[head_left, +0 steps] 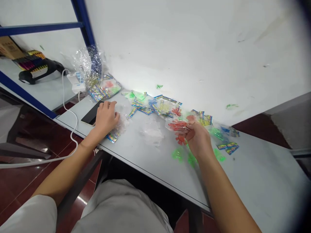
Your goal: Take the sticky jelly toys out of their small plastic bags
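Observation:
My right hand pinches a red sticky-hand toy that appears wrapped in clear plastic, above the table. More red rubbery pieces lie just below it, and bright green ones are beside the wrist. My left hand rests low over the table with its fingers apart, beside a dark phone. Under its palm a clear packet with a colourful blue label sticks out, partly hidden. Between the hands is a small heap of clear plastic bags.
Along the wall lie several label cards and packets of coloured toys. A large clear bag of packets stands at the back left, near a white power strip. Its cable hangs past the table's left edge. Blue rack posts rise behind.

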Demonstrator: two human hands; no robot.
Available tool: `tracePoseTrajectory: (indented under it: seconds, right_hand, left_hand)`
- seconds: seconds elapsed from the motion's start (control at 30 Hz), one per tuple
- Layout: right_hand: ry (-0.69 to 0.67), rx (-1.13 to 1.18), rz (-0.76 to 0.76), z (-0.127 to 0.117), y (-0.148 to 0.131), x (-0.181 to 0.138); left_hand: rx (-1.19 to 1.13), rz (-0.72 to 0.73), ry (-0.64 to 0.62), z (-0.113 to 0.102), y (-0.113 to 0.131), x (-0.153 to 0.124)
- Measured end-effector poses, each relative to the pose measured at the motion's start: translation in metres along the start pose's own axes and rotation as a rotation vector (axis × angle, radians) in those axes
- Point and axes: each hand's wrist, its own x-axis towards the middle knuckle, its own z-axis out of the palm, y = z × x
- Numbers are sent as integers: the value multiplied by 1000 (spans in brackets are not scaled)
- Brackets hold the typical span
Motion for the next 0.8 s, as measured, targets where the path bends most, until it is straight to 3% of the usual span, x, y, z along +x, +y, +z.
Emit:
tracePoseTrajectory:
  seconds: [0.07, 0.13, 0.2, 0.33, 0.4, 0.47, 0.67, 0.8]
  right_hand:
    - [-21, 36, -42, 2, 0, -2]
    - [-57, 49, -72, 3, 0, -3]
    - [-76, 19, -88, 4, 1, -4]
    - [-177, -8, -95, 1, 2, -5]
    - [-212, -20, -76, 1, 2, -6]
    - [-204, -25, -58, 1, 3, -8]
    - [-103, -78, -37, 4, 8, -7]
    - [-85, -84, -47, 2, 9, -5]
  left_hand:
    - [-146, 45, 68, -1, 20, 11]
    - [-366, 123, 47, -1, 52, 22]
    - [-628, 178, -103, -1, 90, 31]
    - [-1041, 128, -572, 2, 148, 42]
    - [-1225, 97, -775, 7, 155, 44]
    - [-1353, 82, -863, 14, 153, 44]
    - [-1350, 130, -731, 27, 143, 35]
    - [-1368, 87, -710, 27, 144, 35]
